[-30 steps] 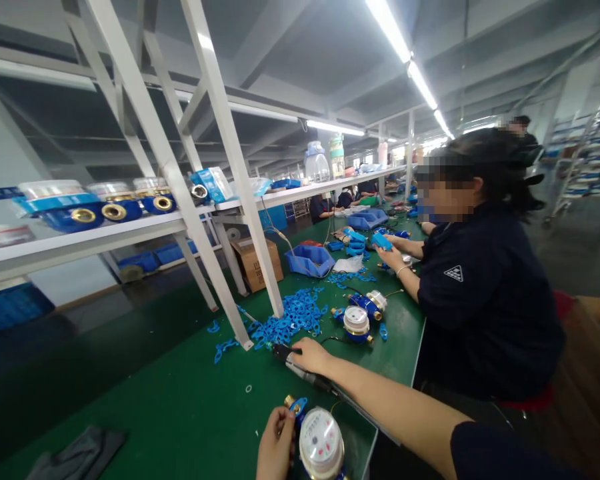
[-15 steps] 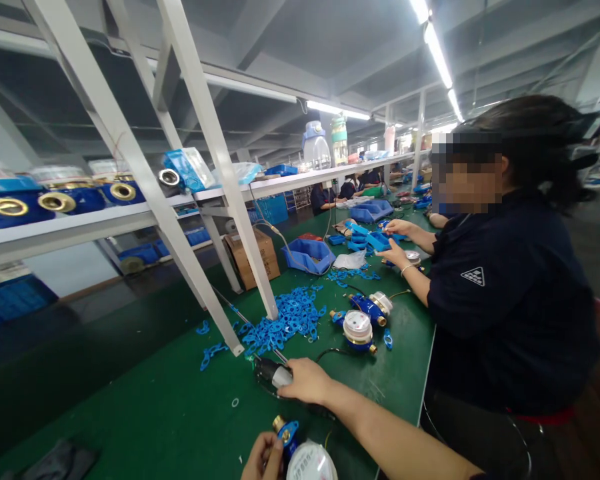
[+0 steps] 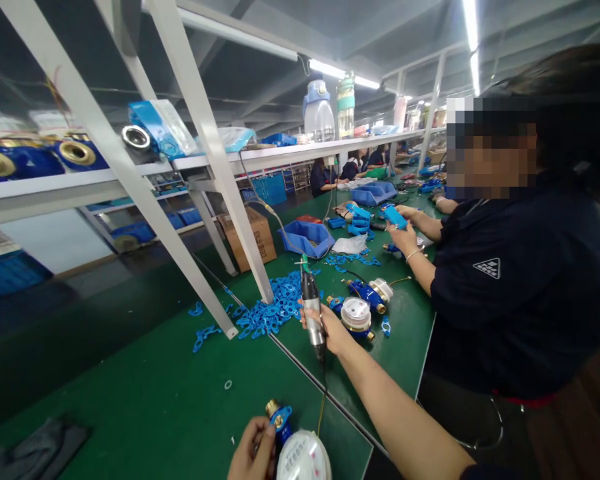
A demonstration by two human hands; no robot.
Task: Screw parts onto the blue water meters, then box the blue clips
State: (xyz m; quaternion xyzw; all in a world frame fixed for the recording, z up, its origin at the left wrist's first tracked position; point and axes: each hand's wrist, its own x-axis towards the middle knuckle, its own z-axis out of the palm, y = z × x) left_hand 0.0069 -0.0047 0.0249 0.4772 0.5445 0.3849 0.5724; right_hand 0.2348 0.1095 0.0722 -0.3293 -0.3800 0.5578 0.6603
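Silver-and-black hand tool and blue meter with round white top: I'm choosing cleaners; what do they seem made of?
Silver-and-black hand tool: satin silver barrel, probably metal by its sheen; matte dark ends, perhaps plastic. Blue meter with round white top: golden end, likely brass by colour; smooth body, painted metal or plastic; shiny top, perhaps plastic.

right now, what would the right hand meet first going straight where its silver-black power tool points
Likely the open blue plastic bin beyond the green-tipped tool; depth is unclear.
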